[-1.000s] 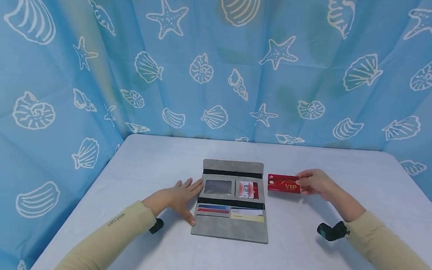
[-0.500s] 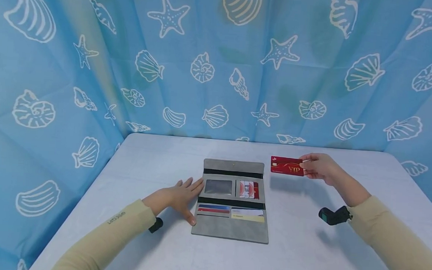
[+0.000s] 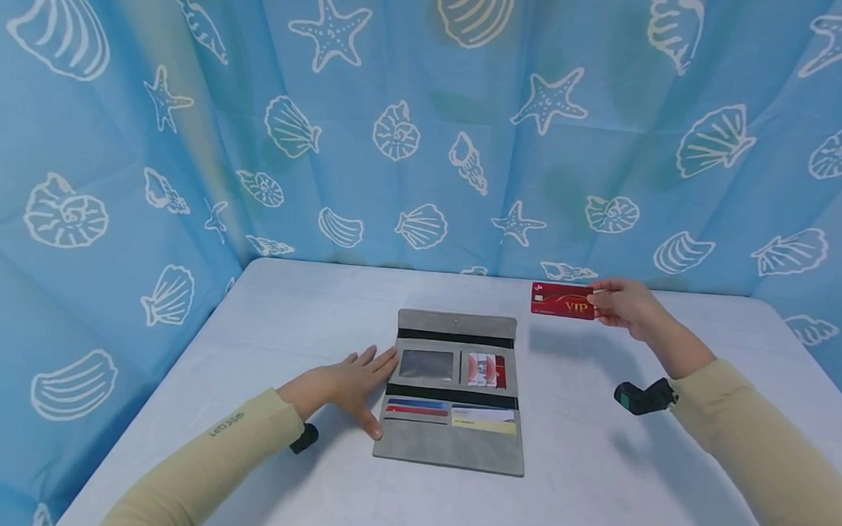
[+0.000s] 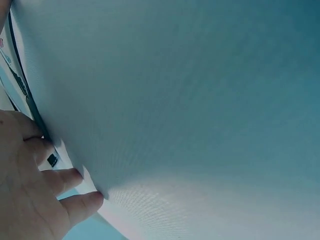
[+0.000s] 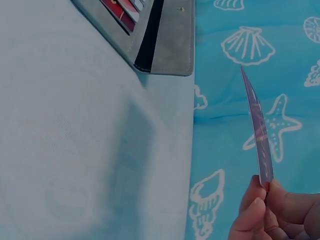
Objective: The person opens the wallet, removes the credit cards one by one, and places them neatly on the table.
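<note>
Open grey wallet (image 3: 449, 450) lying left of raised VIP card (image 3: 560, 300)

The spread left hand (image 3: 351, 387) is touching the wallet's left edge; the right hand (image 3: 628, 305) is pinching the card's right end, its long axis pointing left.

1. In front of you is a white-topped table (image 3: 566, 497), its far corners rounded.
2. Behind the table you see a blue curtain (image 3: 461, 193) falling in soft folds.
3. Left of the table, more blue curtain runs toward you.
4. Beyond the table you can spot white-outlined starfish (image 3: 550, 100) and scallop shells (image 3: 422, 226) printed on it.
</note>
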Available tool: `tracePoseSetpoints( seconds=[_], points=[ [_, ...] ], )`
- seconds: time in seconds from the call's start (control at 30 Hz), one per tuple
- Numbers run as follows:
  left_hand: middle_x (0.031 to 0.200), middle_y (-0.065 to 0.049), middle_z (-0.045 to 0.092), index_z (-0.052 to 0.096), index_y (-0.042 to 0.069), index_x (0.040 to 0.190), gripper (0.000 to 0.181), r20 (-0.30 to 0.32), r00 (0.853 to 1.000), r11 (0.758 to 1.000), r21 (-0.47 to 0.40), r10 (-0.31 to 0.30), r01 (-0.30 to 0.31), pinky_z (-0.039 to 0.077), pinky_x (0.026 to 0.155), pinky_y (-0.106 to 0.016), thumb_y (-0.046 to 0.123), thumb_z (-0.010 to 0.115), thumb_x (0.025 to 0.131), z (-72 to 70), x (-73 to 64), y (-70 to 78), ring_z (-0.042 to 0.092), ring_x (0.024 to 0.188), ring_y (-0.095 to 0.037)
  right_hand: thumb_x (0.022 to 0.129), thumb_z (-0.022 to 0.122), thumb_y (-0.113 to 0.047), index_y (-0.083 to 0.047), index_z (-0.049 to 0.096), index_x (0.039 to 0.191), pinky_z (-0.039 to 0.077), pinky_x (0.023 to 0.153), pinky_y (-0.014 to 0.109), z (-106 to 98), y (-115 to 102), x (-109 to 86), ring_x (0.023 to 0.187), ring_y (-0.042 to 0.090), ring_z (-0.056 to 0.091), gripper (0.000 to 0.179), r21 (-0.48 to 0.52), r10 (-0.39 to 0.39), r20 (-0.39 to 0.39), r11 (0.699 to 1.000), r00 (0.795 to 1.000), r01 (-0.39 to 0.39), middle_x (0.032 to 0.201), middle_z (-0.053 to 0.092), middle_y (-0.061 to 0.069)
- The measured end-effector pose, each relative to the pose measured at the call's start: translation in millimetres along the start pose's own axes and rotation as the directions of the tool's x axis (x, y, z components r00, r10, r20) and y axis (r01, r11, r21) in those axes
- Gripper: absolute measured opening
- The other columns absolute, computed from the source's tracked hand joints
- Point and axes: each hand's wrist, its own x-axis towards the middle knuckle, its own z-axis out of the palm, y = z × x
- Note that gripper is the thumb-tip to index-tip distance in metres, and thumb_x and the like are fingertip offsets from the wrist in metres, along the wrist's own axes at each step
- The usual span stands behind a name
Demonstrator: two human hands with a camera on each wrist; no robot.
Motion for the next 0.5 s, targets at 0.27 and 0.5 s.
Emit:
tracePoseSetpoints(
  seconds=[0.27,0.5],
  points=[
    [0.155,-0.001,-0.004,0.004,0.015,0.148,0.124,0.003,1.000,1.000,0.005,-0.004,0.004,0.005,0.112,-0.049,0.064,0.073,0.058,-1.2,-0.9,0.2,-0.004,0.141,-0.032,0.095,0.048,-0.022,0.000,0.027,0.141,0.050,0.076,0.023,5,7,12.8,0.092,0.022,0.048,0.055,0.081,-0.031,-0.113,0.996,0.993,0.040,0.140,0.032,0.026],
    [0.155,-0.001,-0.003,0.005,0.015,0.148,0.123,-0.002,1.000,1.000,0.006,0.001,-0.001,0.006,0.112,-0.050,0.063,0.073,0.058,-0.7,-1.1,0.6,-0.003,0.141,-0.032,0.096,0.047,-0.023,-0.001,0.032,0.140,0.049,0.066,0.016,10,15,23.8,0.085,0.015,0.050,0.051,0.097,-0.045,-0.182,0.993,0.982,0.064,0.136,0.038,0.023]
  ],
)
